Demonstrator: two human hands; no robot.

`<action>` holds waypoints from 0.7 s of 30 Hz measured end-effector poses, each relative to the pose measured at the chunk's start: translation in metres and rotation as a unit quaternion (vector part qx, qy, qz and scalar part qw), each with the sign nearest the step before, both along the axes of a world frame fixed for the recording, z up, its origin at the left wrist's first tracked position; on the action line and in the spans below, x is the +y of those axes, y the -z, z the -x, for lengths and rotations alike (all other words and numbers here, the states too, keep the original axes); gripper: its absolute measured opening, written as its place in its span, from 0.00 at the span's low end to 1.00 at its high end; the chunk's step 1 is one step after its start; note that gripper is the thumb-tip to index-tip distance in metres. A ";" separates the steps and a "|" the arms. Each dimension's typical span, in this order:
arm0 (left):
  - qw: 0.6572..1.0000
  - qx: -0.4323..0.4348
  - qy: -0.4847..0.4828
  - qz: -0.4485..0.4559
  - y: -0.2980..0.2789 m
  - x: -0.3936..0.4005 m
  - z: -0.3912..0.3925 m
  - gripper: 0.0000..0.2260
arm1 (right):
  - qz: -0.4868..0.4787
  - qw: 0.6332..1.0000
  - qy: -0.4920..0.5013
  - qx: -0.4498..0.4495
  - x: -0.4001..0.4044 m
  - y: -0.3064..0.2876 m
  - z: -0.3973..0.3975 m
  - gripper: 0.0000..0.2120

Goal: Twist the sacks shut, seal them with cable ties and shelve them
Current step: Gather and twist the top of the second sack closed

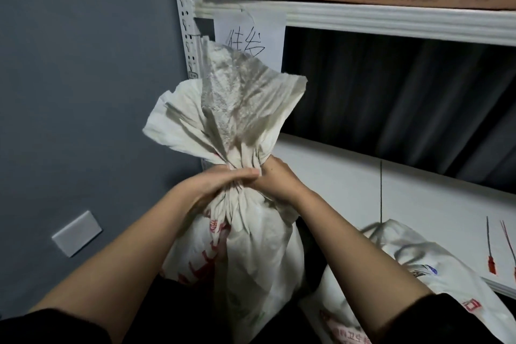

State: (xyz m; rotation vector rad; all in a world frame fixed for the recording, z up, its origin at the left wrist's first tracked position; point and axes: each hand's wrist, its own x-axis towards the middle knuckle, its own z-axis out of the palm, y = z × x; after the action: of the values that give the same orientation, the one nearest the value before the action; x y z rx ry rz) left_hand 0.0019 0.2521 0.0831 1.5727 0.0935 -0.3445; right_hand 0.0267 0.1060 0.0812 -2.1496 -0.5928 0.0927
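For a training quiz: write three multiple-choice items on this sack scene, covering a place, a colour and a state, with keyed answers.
1. Where do the red cable ties lie?
A. on the white shelf
B. on the floor
C. in a hand

2. What colour is the wall?
A. yellow
B. grey-blue
C. red

3. How is the held sack now?
A. tied
B. neck gathered in both hands
C. lying flat

Answers: 1 A, they rest on the shelf at right. 2 B, plain grey-blue. 3 B, left hand and right hand grip the neck; no tie shows.

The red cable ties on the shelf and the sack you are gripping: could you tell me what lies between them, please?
In the head view, a second sack with a black tie at its neck lies between the red cable ties and the gripped sack.
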 end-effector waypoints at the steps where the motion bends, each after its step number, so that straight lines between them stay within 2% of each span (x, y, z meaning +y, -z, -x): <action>1: 0.999 -0.002 -0.028 -0.019 0.004 -0.004 -0.003 0.30 | 0.047 0.997 0.011 -0.060 0.003 -0.001 0.000 0.16; 3: 0.996 0.000 -0.089 -0.007 0.011 -0.013 -0.007 0.34 | 0.128 0.983 0.013 -0.131 0.009 0.002 -0.001 0.16; 5: 0.987 -0.010 -0.160 0.014 0.018 -0.019 -0.010 0.27 | 0.150 0.983 -0.007 -0.105 0.010 0.009 0.000 0.22; 6: 0.981 -0.017 -0.193 0.024 0.021 -0.020 -0.011 0.22 | 0.096 0.994 -0.019 -0.057 0.009 0.014 0.002 0.26; 7: 0.975 -0.023 -0.220 0.032 0.023 -0.022 -0.012 0.18 | -0.007 0.999 -0.033 0.016 0.009 0.019 0.005 0.29; 9: 0.969 -0.026 -0.245 0.036 0.020 -0.022 -0.011 0.12 | -0.219 0.967 -0.043 0.123 0.009 0.027 0.011 0.28; 11: 0.966 -0.027 -0.250 0.059 0.017 -0.020 -0.011 0.10 | -0.301 0.943 -0.004 0.143 0.005 0.033 0.008 0.25; 14: 0.960 -0.051 -0.249 0.116 0.014 -0.014 -0.012 0.10 | -0.235 0.964 0.065 0.103 -0.013 0.030 0.002 0.21; 16: 0.962 -0.049 -0.236 0.126 0.012 -0.014 -0.013 0.06 | -0.188 0.977 -0.011 0.098 -0.024 0.032 -0.002 0.16; 18: 0.963 -0.041 -0.236 0.125 0.011 -0.012 -0.013 0.03 | -0.138 0.983 -0.061 0.104 -0.030 0.030 -0.004 0.17; 20: 0.960 -0.031 -0.246 0.130 0.014 -0.010 -0.016 0.04 | -0.061 0.994 -0.055 0.072 -0.037 0.025 -0.008 0.19; 21: 0.958 -0.028 -0.254 0.131 0.015 -0.009 -0.018 0.04 | -0.001 0.999 -0.036 0.026 -0.039 0.024 -0.007 0.16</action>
State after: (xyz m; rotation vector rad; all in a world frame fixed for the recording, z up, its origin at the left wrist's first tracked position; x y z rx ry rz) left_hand 0.0196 0.2435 0.0678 1.2407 0.3849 0.0920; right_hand 0.0339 0.0668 0.0576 -2.1179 -0.6394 0.1874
